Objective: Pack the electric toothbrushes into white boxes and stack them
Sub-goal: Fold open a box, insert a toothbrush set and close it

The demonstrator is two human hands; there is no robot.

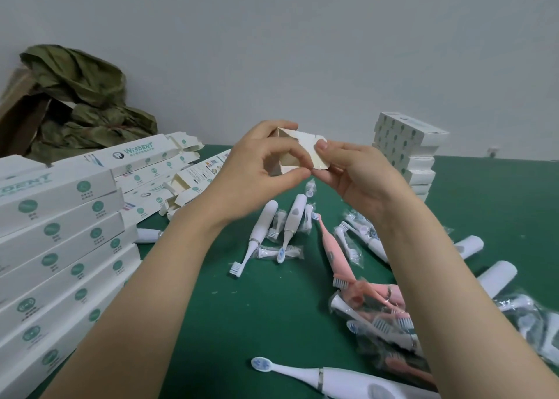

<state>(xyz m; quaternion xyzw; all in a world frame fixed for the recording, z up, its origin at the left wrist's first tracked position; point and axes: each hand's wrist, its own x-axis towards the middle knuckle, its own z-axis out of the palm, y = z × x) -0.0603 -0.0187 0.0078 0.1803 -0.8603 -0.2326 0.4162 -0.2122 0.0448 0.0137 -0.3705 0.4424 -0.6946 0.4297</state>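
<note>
Over the green table (pixel 242 323), our left hand (pixel 257 172) and right hand (pixel 360 175) pinch the white box (pixel 290 156); tugging hard may rip it.

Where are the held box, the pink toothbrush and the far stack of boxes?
held box (pixel 289 159): head view, open end.
pink toothbrush (pixel 331 249): head view, handle.
far stack of boxes (pixel 396 144): head view, dotted side.

boxes (pixel 60 232) stacked left, toothbrushes (pixel 302 241) centre and right, box stack (pixel 408 153) behind on the table (pixel 242 308).

Both my forearms reach forward and converge; left hand (pixel 257 168) and right hand (pixel 357 172) meet, raised, fingers (pixel 273 130) and thumbs curled in pinches.
</note>
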